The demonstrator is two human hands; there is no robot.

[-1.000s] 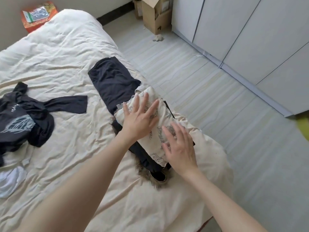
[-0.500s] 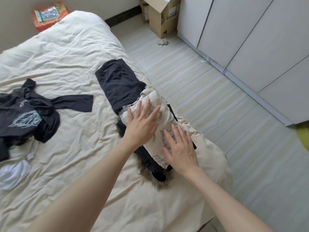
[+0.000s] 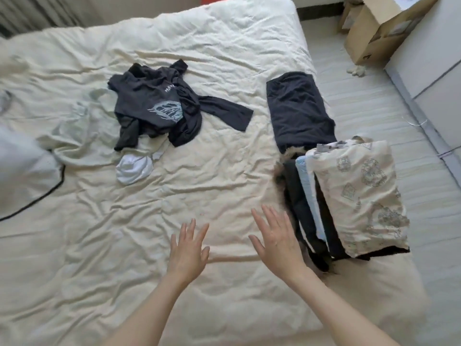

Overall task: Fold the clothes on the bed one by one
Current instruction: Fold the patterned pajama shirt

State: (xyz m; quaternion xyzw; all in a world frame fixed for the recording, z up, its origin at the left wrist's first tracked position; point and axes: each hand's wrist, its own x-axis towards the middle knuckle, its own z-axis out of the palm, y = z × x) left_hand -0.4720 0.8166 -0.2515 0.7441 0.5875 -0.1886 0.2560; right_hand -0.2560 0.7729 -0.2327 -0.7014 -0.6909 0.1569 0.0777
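Note:
A stack of folded clothes sits at the bed's right edge, topped by a cream printed garment (image 3: 359, 196) over dark and light-blue layers. Behind it lies a folded dark garment (image 3: 298, 111). A crumpled black shirt with a pale graphic (image 3: 159, 106) lies mid-bed, partly over a pale green garment (image 3: 82, 131) and a white piece (image 3: 133, 168). My left hand (image 3: 188, 248) and my right hand (image 3: 277, 238) hover with spread fingers over bare bedding (image 3: 149, 245), holding nothing, just left of the stack.
A white item with a dark trim (image 3: 22, 176) lies at the bed's left edge. Cardboard boxes (image 3: 374, 33) stand on the floor at the top right beside grey cabinet doors (image 3: 434, 71). The floor runs along the bed's right side.
Both hands have lifted off the cream printed garment and moved left, off the stack. The view has swung left, showing more of the bed and the unfolded clothes.

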